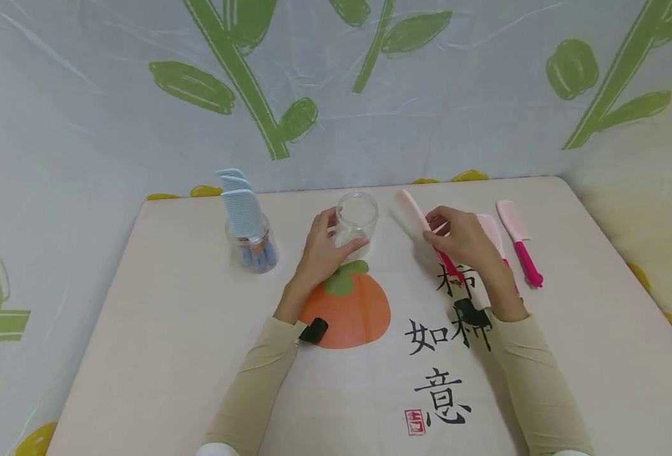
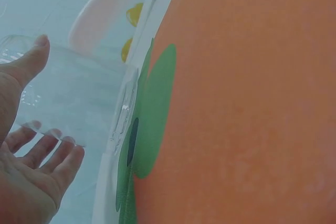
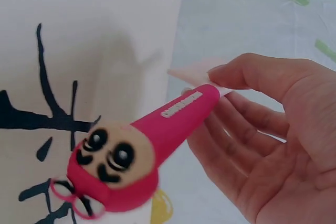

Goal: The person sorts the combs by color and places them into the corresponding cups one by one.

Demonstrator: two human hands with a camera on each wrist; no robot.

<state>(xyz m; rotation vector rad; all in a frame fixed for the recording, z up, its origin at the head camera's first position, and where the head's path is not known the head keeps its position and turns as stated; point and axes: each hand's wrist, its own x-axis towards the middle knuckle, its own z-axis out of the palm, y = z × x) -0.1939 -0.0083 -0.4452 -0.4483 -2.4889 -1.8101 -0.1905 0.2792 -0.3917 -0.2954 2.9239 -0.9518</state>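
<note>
The right hand (image 1: 455, 234) grips a pink comb (image 1: 420, 217), thumb and fingers pinching it where the pale blade meets the magenta handle (image 3: 181, 121). The comb slants in the air just right of the clear jar (image 1: 357, 212), with the cartoon-faced handle end toward the person. The left hand (image 1: 322, 247) has its grip round that jar, thumb on 1 side, fingers on the other; the jar stands upright on the tabletop (image 1: 159, 354). Farther right of the jar lie 2 more pink combs (image 1: 517, 235), 1 partly hidden by the right hand. Left of the jar stands another jar (image 1: 231, 239) holding light blue combs (image 1: 243, 215), handles down. A printed orange fruit (image 1: 347, 316) lies nearer the person than the jar.
</note>
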